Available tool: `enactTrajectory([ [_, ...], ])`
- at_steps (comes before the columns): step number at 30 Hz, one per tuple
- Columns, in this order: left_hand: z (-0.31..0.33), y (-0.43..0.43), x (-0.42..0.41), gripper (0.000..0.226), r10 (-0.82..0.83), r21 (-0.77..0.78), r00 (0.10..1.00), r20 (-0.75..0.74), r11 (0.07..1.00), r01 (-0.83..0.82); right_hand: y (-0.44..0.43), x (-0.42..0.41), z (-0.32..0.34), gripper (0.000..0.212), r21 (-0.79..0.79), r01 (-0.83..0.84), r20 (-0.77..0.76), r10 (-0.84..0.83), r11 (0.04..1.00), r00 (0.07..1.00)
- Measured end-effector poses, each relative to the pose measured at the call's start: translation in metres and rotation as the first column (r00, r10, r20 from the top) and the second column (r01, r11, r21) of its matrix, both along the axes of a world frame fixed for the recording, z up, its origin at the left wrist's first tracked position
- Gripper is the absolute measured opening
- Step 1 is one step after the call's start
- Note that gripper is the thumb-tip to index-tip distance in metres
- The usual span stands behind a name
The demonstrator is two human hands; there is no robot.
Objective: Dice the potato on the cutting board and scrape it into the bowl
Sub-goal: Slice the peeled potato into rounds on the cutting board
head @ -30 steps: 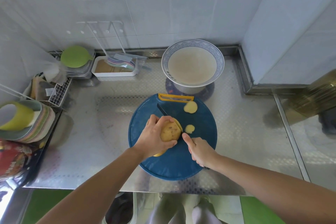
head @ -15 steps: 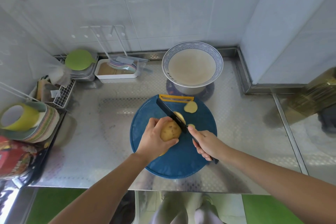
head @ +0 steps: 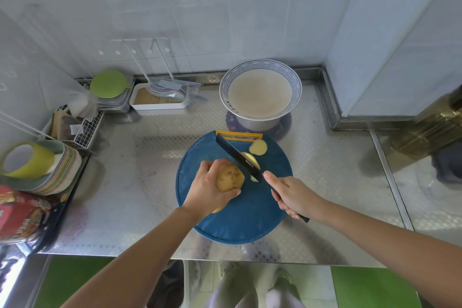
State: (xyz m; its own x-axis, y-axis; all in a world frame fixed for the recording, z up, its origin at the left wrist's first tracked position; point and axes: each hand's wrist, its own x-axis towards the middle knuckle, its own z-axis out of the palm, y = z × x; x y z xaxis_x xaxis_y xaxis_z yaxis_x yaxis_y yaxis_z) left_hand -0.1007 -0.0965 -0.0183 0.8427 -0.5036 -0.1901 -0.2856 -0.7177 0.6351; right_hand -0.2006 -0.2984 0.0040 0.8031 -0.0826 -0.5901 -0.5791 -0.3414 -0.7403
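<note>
The steel counter (head: 125, 195) carries the round blue cutting board (head: 250, 220), which lies under both hands. The patterned bowl (head: 297, 89) stands beyond the fingertips, just past the board's far edge, and no potato shows in it, so I judge the scraping step not yet begun.

The left hand (head: 207, 187) has its fingers and thumb curled round the potato (head: 228, 177), steadying it on the board. Most of the potato is whole, with skin on the side that faces up. The right hand (head: 292, 195) is wrapped round the handle of the black knife (head: 237, 155), forefinger stretched toward the blade. The blade runs away from that fingertip, passing just beside the potato's cut face.

Only a few pale slices are off. One slice (head: 258, 147) lies beyond the blade near the board's yellow handle, and another is partly hidden under the blade.

By my reading the work is early: slicing is under way, while dicing and the transfer to the bowl are left.
</note>
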Motion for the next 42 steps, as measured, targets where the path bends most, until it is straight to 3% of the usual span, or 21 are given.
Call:
enactTrajectory([
  [2, 0.001, 0.001, 0.001, 0.069, -0.016, 0.005, 1.0, -0.011, 1.0, 0.016, -0.004, 0.003, 0.0, 0.061, -0.063, -0.012, 0.016, 0.013, 0.998, 1.0],
  [4, 0.002, 0.002, 0.001, 0.074, -0.038, 0.028, 0.999, -0.004, 0.999, 0.039, -0.008, 0.005, -0.001, 0.062, -0.225, -0.076, 0.071, 0.094, 0.971, 0.993],
  [9, 0.003, -0.002, 0.001, 0.083, -0.104, 0.091, 0.983, 0.152, 0.992, 0.091, -0.02, 0.005, -0.006, 0.053, -0.63, -0.225, 0.076, 0.348, 0.743, 0.935],
  [14, 0.002, -0.013, 0.005, 0.099, -0.254, 0.184, 0.929, 0.27, 0.96, 0.209, -0.026, 0.007, -0.006, 0.054, -0.74, -0.259, 0.036, 0.421, 0.621, 0.906],
  [19, -0.001, -0.033, 0.019, 0.072, -0.317, 0.036, 0.835, 0.449, 0.941, 0.337, -0.028, 0.004, -0.004, 0.054, -0.834, -0.296, -0.016, 0.517, 0.465, 0.856],
  [21, 0.004, -0.047, 0.027, 0.07, -0.353, 0.029, 0.857, 0.375, 0.929, 0.37, -0.029, 0.003, -0.003, 0.057, -0.852, -0.312, -0.037, 0.547, 0.421, 0.837],
  [26, 0.019, -0.071, 0.047, 0.047, -0.538, 0.15, 0.843, 0.009, 0.834, 0.531, -0.032, 0.003, 0.002, 0.053, -0.869, -0.315, -0.047, 0.569, 0.383, 0.821],
  [29, 0.025, -0.075, 0.05, 0.041, -0.545, 0.142, 0.837, -0.053, 0.825, 0.546, -0.035, 0.002, 0.001, 0.055, -0.877, -0.305, -0.047, 0.567, 0.37, 0.822],
  [32, 0.031, -0.073, 0.051, 0.035, -0.533, 0.15, 0.845, -0.03, 0.834, 0.531, -0.036, 0.0, -0.003, 0.06, -0.886, -0.307, -0.062, 0.567, 0.348, 0.822],
  [34, 0.031, -0.072, 0.055, 0.025, -0.544, 0.311, 0.835, 0.084, 0.81, 0.497, -0.035, -0.002, -0.005, 0.063, -0.887, -0.308, -0.066, 0.564, 0.345, 0.823],
  [36, 0.03, -0.074, 0.062, 0.014, -0.538, 0.53, 0.809, 0.237, 0.77, 0.356, -0.035, -0.005, -0.004, 0.063, -0.882, -0.302, -0.062, 0.547, 0.361, 0.835],
  [39, 0.034, -0.075, 0.077, 0.024, -0.462, 0.662, 0.821, 0.337, 0.736, 0.142, -0.04, -0.012, -0.001, 0.056, -0.839, -0.287, -0.051, 0.458, 0.462, 0.887],
  [42, 0.034, -0.073, 0.088, 0.028, -0.445, 0.699, 0.832, 0.332, 0.708, 0.1, -0.046, -0.021, -0.001, 0.056, -0.74, -0.233, -0.035, 0.311, 0.631, 0.95],
])
